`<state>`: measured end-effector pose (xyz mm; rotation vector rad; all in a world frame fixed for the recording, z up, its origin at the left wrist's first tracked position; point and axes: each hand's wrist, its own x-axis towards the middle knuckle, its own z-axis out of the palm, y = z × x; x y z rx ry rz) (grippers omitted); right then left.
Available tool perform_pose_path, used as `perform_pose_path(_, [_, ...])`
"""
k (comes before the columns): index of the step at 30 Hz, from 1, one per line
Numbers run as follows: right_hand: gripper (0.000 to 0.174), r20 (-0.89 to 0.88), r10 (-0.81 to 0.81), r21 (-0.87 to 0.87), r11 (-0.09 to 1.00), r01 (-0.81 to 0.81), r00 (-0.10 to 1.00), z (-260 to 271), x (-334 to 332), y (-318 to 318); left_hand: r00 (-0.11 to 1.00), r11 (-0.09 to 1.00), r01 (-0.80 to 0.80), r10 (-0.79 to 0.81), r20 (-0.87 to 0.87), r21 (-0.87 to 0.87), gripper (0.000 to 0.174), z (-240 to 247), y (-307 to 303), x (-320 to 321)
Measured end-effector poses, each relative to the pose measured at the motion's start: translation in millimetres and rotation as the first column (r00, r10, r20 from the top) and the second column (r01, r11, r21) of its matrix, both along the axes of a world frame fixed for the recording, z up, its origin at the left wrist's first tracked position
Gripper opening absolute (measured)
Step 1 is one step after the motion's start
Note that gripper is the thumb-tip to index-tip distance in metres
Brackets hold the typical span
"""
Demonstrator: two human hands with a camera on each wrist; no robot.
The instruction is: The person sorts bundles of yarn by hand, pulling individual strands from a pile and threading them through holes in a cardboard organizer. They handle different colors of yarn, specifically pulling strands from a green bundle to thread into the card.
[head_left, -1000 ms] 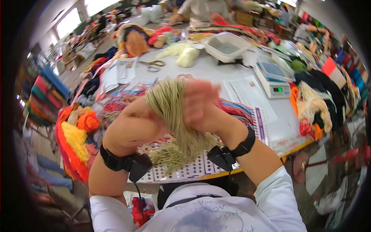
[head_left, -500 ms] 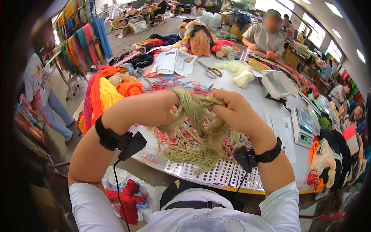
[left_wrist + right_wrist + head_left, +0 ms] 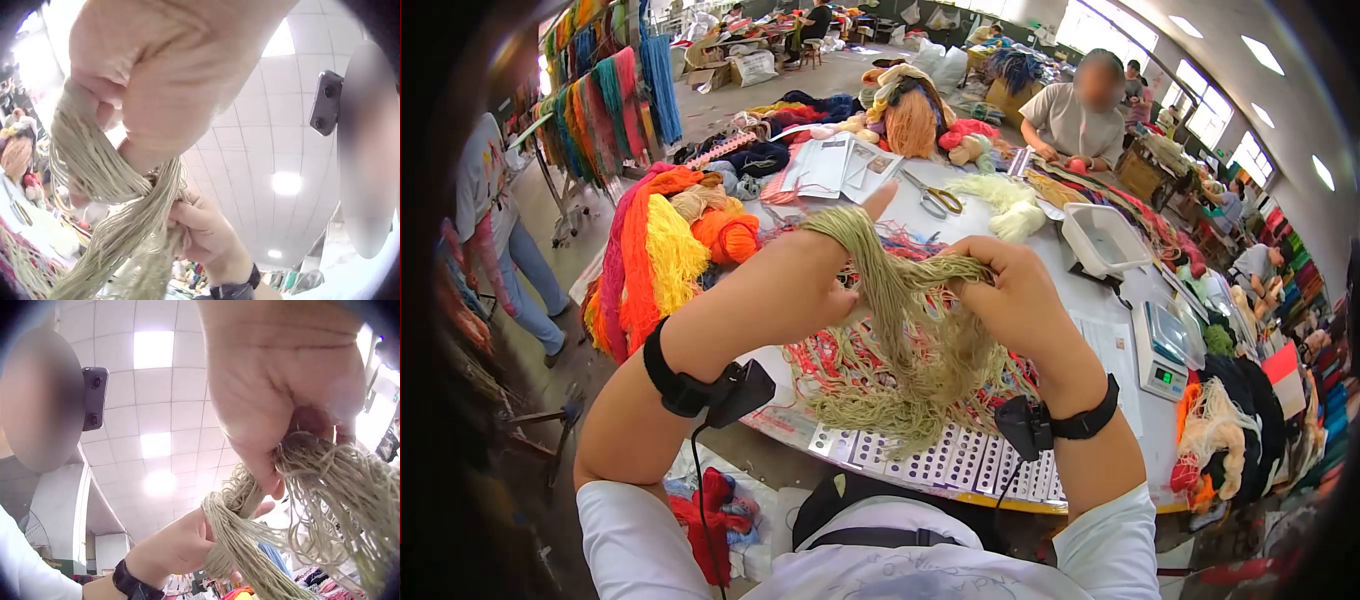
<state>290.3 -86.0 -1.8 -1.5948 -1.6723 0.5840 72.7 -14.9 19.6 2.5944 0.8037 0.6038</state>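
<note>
A hank of olive-green yarn [image 3: 880,285] hangs between both hands over the table. Its strands wrap around my left hand [image 3: 805,270], with one finger extended beyond them and the thumb apart below. My right hand [image 3: 1012,300] pinches a gathered part of the yarn between thumb and fingers, to the right of the left hand. In the right wrist view, loose loops of the yarn [image 3: 337,494] spill from that pinch. Long strands of the hank [image 3: 119,237] drop below the left hand. Red, blue and green yarn strands [image 3: 840,350] lie beneath.
A perforated white card strip [image 3: 930,460] lines the front edge. Scissors [image 3: 935,195] and papers [image 3: 840,165] lie farther back. A white tub [image 3: 1105,240] and digital scale [image 3: 1168,350] stand right. Orange and yellow yarn [image 3: 670,255] is heaped left. A person [image 3: 1075,125] sits across the table.
The head view has swung left. My hands, close together around the hank one second ago, have moved apart, and the right hand now pinches yarn drawn sideways. The last half second shows little movement.
</note>
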Motion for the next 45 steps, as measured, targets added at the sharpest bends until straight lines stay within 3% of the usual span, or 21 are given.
perform_pose_path(2, [0.020, -0.049, 0.042, 0.062, 0.997, -0.039, 0.998, -2, 3, 0, 0.982, 0.903, 0.003, -0.084, -0.170, -0.429, 0.077, 6, 0, 4])
perform_pose_path(6, [0.019, -0.211, 0.109, 0.174, 0.982, -0.072, 0.971, -6, 1, 1, 0.972, 0.852, 0.187, -0.232, -0.033, -0.490, 0.088, -33, 27, 6])
perform_pose_path(8, [0.018, -0.240, 0.116, 0.151, 0.985, -0.080, 0.964, -7, 3, 2, 0.737, 0.565, 0.671, -0.583, 0.342, -0.481, 0.092, -57, 46, 15])
perform_pose_path(9, [0.017, -0.266, 0.124, 0.129, 0.987, -0.092, 0.956, -8, 4, 2, 0.737, 0.564, 0.670, -0.584, 0.340, -0.483, 0.092, -50, 37, 14])
perform_pose_path(11, [0.017, -0.309, 0.138, 0.099, 0.989, -0.112, 0.941, -9, 3, 0, 0.788, -0.091, 0.562, -0.242, 0.565, -0.822, 0.095, -31, 12, 10])
perform_pose_path(15, [0.018, -0.362, 0.175, 0.078, 0.984, -0.157, 0.915, -26, 7, 4, 0.731, -0.260, 0.575, -0.263, 0.630, -0.776, 0.101, -49, 14, 8])
perform_pose_path(18, [0.019, -0.398, 0.151, -0.033, 0.983, -0.178, 0.905, -28, 9, -2, 0.745, -0.248, 0.546, -0.293, 0.599, -0.800, 0.080, -54, 16, 4])
perform_pose_path(20, [0.021, -0.430, 0.109, -0.029, 0.990, -0.135, 0.896, -35, 6, -5, 0.868, 0.345, 0.494, -0.241, 0.434, -0.798, 0.042, -58, 17, 2])
perform_pose_path(21, [0.023, -0.460, 0.062, -0.024, 0.996, -0.082, 0.886, -39, 6, -7, 0.871, 0.348, 0.491, -0.236, 0.432, -0.799, 0.042, -57, 20, -3])
perform_pose_path(24, [0.021, -0.561, 0.087, -0.162, 0.964, -0.212, 0.823, -61, 22, -15, 0.919, 0.765, 0.228, 0.036, 0.393, -0.602, 0.008, -44, 17, -23])
perform_pose_path(25, [0.021, -0.563, 0.092, -0.162, 0.962, -0.219, 0.821, -65, 21, -18, 0.919, 0.766, 0.221, 0.043, 0.391, -0.603, 0.008, -43, 15, -27])
perform_pose_path(27, [0.021, -0.673, 0.086, -0.202, 0.934, -0.295, 0.734, -73, 15, -23, 0.711, 0.836, 0.304, 0.120, 0.693, -0.457, 0.007, -43, 13, -38])
perform_pose_path(29, [0.021, -0.707, 0.075, -0.209, 0.928, -0.310, 0.703, -84, 12, -22, 0.647, 0.829, 0.270, 0.220, 0.730, -0.490, 0.011, -32, 6, -53])
perform_pose_path(31, [0.022, -0.747, 0.027, -0.216, 0.935, -0.281, 0.664, -87, 10, -19, 0.486, 0.933, 0.228, 0.137, 0.863, -0.277, 0.014, -26, 11, -75])
perform_pose_path(33, [0.023, -0.726, 0.062, -0.244, 0.908, -0.340, 0.685, -81, 1, -16, 0.489, 0.947, 0.220, 0.102, 0.866, -0.236, 0.016, -27, 13, -94])
perform_pose_path(38, [0.031, -0.559, 0.352, -0.067, 0.883, -0.464, 0.751, -67, -61, 4, 0.296, 0.985, 0.163, 0.004, 0.955, -0.054, 0.017, -9, 10, -179])
perform_pose_path(39, [0.035, -0.429, 0.476, 0.045, 0.860, -0.508, 0.768, -68, -77, 4, 0.100, 0.963, 0.271, -0.025, 0.995, -0.003, 0.019, -1, 0, -194])
perform_pose_path(40, [0.035, -0.457, 0.488, 0.015, 0.840, -0.542, 0.743, -69, -88, 3, 0.148, 0.941, 0.337, -0.073, 0.986, 0.020, 0.019, 1, -2, -240])
perform_pose_path(41, [0.037, -0.204, 0.558, 0.123, 0.830, -0.544, 0.804, -69, -95, 4, 0.208, 0.887, 0.460, -0.066, 0.976, -0.038, 0.027, 4, -8, -297])
perform_pose_path(42, [0.040, 0.064, 0.567, 0.236, 0.791, -0.565, 0.821, -74, -101, 5, 0.227, 0.910, 0.410, -0.044, 0.973, -0.054, 0.029, 7, -28, -326])
perform_pose_path(45, [0.038, -0.263, 0.524, -0.018, 0.837, -0.547, 0.810, -110, -93, 17, 0.245, 0.972, 0.181, 0.101, 0.964, -0.148, 0.029, -7, -82, -395])
